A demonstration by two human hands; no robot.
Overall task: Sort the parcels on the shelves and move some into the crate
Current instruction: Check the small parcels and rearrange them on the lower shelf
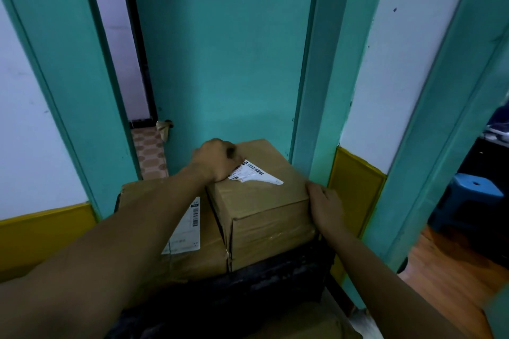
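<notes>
- We judge that the step in hand is setting a parcel into the crate (275,278). The box (261,201) stands at the crate's right side, with its top above the dark rim.
- Our left hand (217,159) lies on the top left edge of the box with fingers curled over it, beside the torn label (256,173). It seems to grip the box.
- Our right hand (325,205) presses flat on the right side of the box, fingers nearly straight and not closed around anything.
- A second box (190,256) sits in the left of the crate, touching the first one and lower than it.
- The next move probably calls for pushing the box down or square against its neighbour, then letting go with both hands. We cannot tell if it already sits on the bottom.
- The fit looks tight, so the box may catch on the second box or on the rim.
- A third box (303,322) shows at the bottom edge, in front of the crate.
- A teal door (220,49) stands just behind the crate, and a blue stool (473,195) is well apart at the right.
</notes>
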